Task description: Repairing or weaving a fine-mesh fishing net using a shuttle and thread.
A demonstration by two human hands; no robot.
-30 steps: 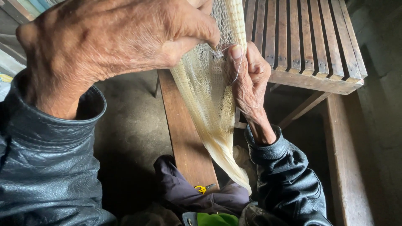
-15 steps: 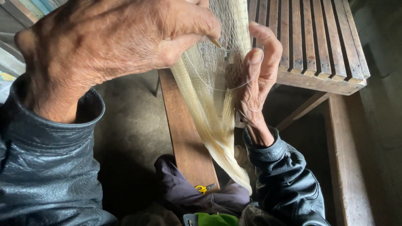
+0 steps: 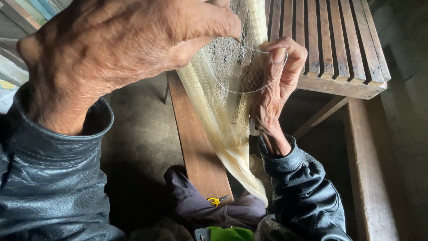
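Item, worked piece: fine pale fishing net (image 3: 223, 102), hanging bunched from the top of view down between both hands to a gathered tail near the lap, in front of a brown plank (image 3: 196, 147). Item, left hand (image 3: 120, 53): close to the lens, I read it as curled with thumb and forefinger pinched on the net's upper edge; a small dark tip shows at the pinch, possibly a netting needle, too small for me to confirm. Item, right hand (image 3: 276, 85): fingers folded, gripping the net's far side, with a loop of clear monofilament line (image 3: 249, 89) running from the left pinch round under to its fingertips. Item, surroundings: slatted wooden bench (image 3: 339, 49) behind the right hand; small yellow-handled snips (image 3: 215, 201) on dark cloth (image 3: 209, 209) below; black leather sleeves (image 3: 49, 178) on both wrists. Risk, in my judgement: the slack loop could snag a neighbouring mesh or twist on itself if drawn tight unevenly, locking a knot in the wrong place; a loosened left pinch would let the edge drop and lose the working mesh; a hard pull might tear the thin mesh.
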